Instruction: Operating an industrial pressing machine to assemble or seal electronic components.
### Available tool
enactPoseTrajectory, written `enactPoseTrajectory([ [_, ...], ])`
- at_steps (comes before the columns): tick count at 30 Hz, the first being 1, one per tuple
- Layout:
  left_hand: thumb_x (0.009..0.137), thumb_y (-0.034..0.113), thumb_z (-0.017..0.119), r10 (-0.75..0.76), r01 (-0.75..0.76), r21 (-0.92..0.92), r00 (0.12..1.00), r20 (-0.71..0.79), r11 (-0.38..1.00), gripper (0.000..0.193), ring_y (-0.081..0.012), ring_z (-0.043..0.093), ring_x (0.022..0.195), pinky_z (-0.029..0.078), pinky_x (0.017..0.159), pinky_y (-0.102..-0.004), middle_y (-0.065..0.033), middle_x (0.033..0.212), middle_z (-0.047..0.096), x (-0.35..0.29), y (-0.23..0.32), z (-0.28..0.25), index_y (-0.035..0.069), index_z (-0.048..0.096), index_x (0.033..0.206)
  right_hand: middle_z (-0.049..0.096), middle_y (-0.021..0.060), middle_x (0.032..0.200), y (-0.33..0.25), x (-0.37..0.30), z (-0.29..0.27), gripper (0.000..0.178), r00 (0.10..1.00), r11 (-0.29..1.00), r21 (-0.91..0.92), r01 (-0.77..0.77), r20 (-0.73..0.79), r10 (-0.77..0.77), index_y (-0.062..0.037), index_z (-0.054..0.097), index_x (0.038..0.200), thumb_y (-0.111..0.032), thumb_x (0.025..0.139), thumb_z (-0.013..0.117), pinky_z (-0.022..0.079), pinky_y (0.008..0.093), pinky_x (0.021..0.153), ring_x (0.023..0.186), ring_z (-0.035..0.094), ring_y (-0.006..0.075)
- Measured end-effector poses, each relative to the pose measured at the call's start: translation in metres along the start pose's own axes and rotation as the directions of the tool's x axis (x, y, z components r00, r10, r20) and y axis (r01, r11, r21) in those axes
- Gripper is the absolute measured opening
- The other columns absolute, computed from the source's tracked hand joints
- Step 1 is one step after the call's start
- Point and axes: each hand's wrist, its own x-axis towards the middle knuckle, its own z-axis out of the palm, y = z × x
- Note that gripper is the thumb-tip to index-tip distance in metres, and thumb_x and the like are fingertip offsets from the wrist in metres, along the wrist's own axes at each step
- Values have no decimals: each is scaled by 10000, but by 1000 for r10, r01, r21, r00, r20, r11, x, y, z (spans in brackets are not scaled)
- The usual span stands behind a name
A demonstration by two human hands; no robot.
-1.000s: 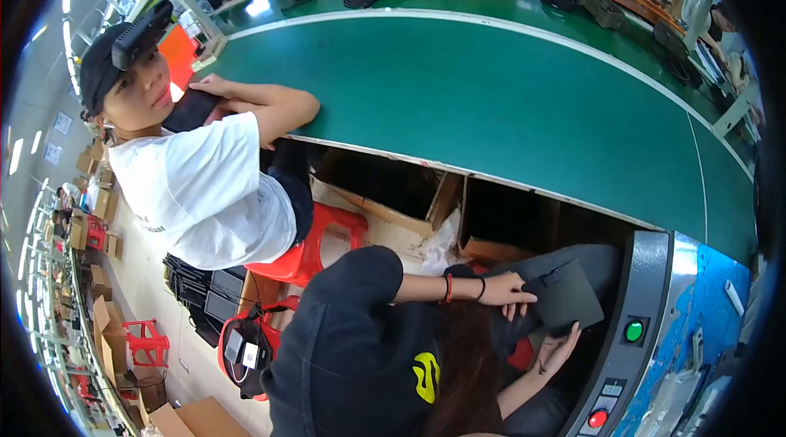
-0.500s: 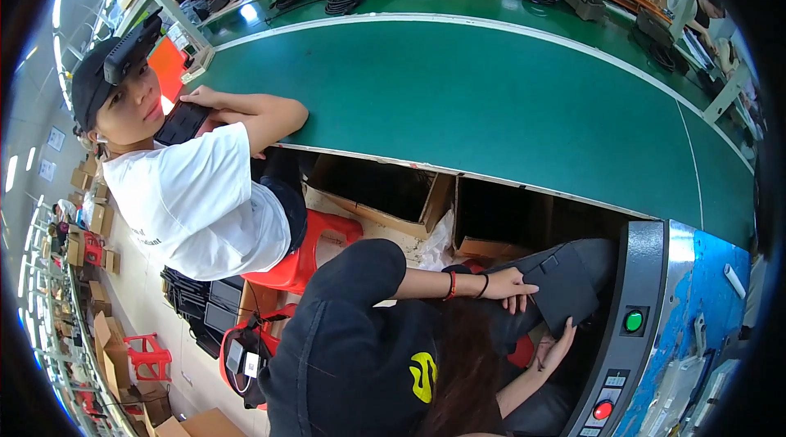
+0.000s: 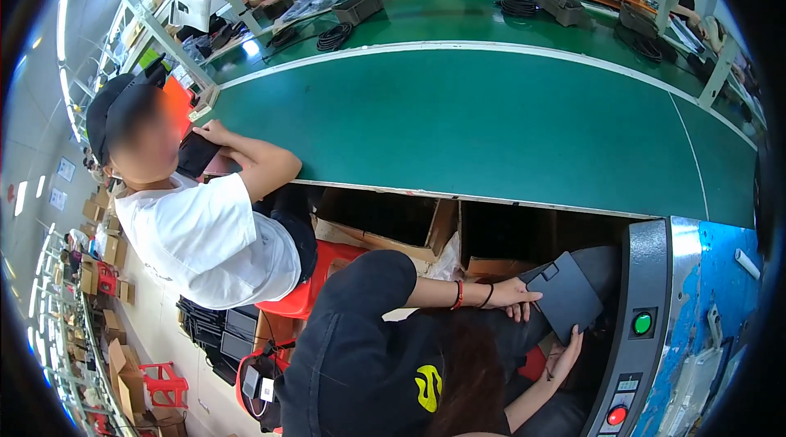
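A dark flat rectangular panel (image 3: 566,296) with a small raised or cut-out piece near its upper corner is tilted over my dark-trousered lap, beside the bench. My left hand (image 3: 514,299), with two thin bands at the wrist, grips the panel's left edge with curled fingers. From below, my right hand (image 3: 563,353) holds the lower edge, fingertips up against it. Part of each hand's grip is hidden behind the panel.
A green worktable (image 3: 458,126) stretches ahead; open cartons (image 3: 385,220) stand under it. A co-worker in a white shirt (image 3: 217,245) sits at left on a red stool (image 3: 315,277), holding a dark item. A grey control post (image 3: 643,298) with green and red buttons stands close at right.
The panel has turned and tilted, so more of its broad face shows. Both hands stay on it. The whole view has shifted, showing more of the far table and the people there.
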Motion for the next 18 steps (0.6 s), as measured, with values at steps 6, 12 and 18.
enactPoseTrajectory([
  [6,917,466,418,77,-80,164,997,27,983,592,-123,593,473,459,441,-204,-87,615,638,1,5,8,-23,657,682,574,70,1058,-6,0,-8,337,999,997,57,45,28,-47,-15,536,1129,-235,876,562,397,280,861,963,532,162],
  [12,926,422,431,121,-114,213,992,-22,971,552,-105,568,458,435,432,-207,-54,550,601,-11,6,6,-3,634,638,598,30,1055,-19,-10,18,293,997,997,64,46,58,-50,-27,531,1168,-162,908,521,467,268,736,882,572,123],
  [18,936,379,436,43,-37,187,999,-26,982,520,-93,543,444,417,429,-199,-45,538,582,-8,7,7,4,616,625,595,40,1053,-4,-6,-4,272,999,999,14,-51,-14,52,-14,559,1120,-168,897,542,446,255,806,934,562,124],
])
